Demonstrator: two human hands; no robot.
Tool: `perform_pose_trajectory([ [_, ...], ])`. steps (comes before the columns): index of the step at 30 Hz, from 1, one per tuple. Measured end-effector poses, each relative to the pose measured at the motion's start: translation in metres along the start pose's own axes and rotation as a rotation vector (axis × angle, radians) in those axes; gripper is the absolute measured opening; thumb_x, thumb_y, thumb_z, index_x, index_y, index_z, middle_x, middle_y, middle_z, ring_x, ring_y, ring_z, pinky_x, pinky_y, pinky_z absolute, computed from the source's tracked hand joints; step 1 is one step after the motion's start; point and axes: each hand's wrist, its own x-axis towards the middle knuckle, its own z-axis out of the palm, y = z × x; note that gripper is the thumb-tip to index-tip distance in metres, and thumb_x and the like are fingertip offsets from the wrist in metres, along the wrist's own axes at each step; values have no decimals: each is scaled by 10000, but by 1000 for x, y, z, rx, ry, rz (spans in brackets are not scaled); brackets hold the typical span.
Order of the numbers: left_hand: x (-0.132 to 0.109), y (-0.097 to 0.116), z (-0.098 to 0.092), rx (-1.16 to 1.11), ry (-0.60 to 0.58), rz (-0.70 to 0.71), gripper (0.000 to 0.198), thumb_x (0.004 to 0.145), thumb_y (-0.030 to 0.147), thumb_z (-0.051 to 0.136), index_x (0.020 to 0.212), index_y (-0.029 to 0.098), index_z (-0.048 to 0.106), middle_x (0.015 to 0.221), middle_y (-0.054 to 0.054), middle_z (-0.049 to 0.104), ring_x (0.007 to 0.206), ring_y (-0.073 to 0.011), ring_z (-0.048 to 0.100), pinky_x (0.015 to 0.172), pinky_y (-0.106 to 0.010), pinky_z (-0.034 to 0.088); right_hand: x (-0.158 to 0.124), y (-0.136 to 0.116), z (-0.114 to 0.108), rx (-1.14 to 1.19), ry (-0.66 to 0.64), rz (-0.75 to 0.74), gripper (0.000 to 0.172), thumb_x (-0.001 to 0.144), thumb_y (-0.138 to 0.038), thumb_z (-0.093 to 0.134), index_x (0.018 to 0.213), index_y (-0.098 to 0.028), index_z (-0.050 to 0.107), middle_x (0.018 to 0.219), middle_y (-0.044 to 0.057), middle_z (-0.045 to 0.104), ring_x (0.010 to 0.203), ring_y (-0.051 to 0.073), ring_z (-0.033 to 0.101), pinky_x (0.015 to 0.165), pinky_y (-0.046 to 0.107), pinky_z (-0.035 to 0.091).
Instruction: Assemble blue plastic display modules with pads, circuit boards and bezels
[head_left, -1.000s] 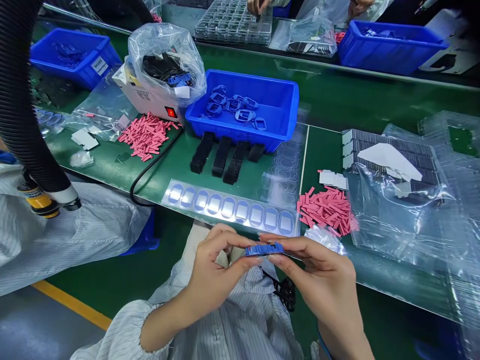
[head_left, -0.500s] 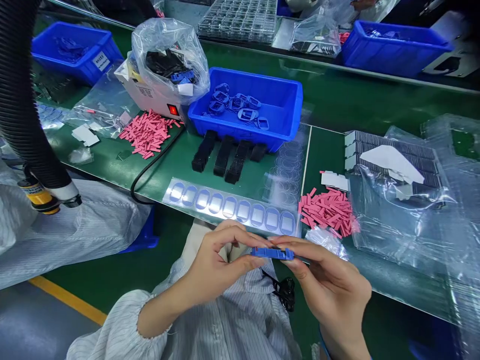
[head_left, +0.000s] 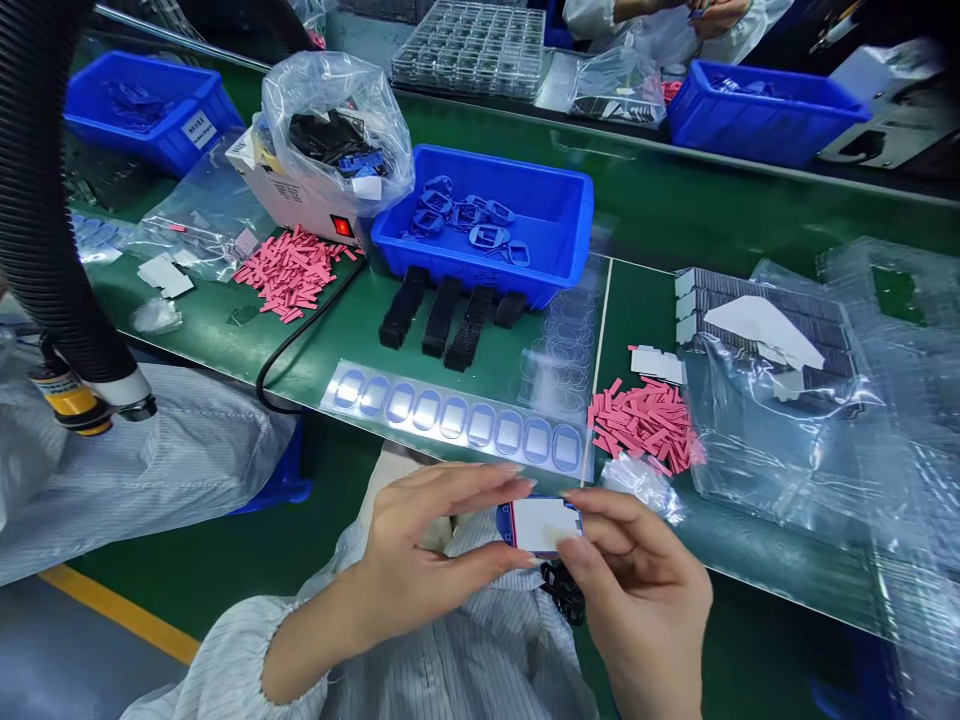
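Note:
Between my hands is a small blue plastic frame (head_left: 504,524), turned so its white rectangular face (head_left: 541,524) looks up. My left hand (head_left: 427,540) pinches its left end between thumb and fingertips. My right hand (head_left: 637,590) holds the right end with its fingertips. A black plastic piece (head_left: 564,591) lies just below the frame against my striped sleeved smock (head_left: 457,640), partly hidden by my right hand.
A blue bin (head_left: 480,250) of blue frames stands ahead, with black stacks (head_left: 442,318) and a clear sheet of oval pads (head_left: 450,420) before it. Pink strips (head_left: 645,425) and a plastic bag (head_left: 772,440) lie right. A black hose (head_left: 45,200) hangs left. A co-worker's hands (head_left: 716,12) are across the belt.
The blue frame has rotated from edge-on to flat, showing its white face. My hands have shifted their grip onto its ends, and the frame sits slightly lower.

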Motion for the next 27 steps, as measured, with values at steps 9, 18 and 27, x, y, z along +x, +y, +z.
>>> perform_pose_trajectory([
  [9, -10, -3, 7, -115, -22, -225, 757, 640, 301, 810, 1313, 396, 478, 1229, -8, 670, 1094, -229, 635, 955, -303, 479, 9, -3, -9, 4, -7, 101, 152, 785, -243, 682, 930, -292, 683, 627, -33, 703, 546, 90, 637, 518, 135, 496],
  [18, 11, -18, 40, -1018, -468, -938, 597, 713, 523, 682, 1251, 289, 568, 898, -48, 742, 741, -185, 720, 675, -269, 540, 26, -25, -40, -148, -300, 31, 141, 839, -260, 601, 901, -283, 726, 767, 10, 625, 687, 110, 608, 599, 197, 517],
  [27, 10, -11, 63, -975, -395, -1011, 533, 632, 439, 781, 1141, 334, 662, 954, -26, 714, 632, -125, 678, 604, -211, 508, 26, -32, -59, -140, -358, 4, 176, 855, -236, 563, 934, -224, 720, 861, 27, 655, 700, 108, 611, 618, 220, 522],
])
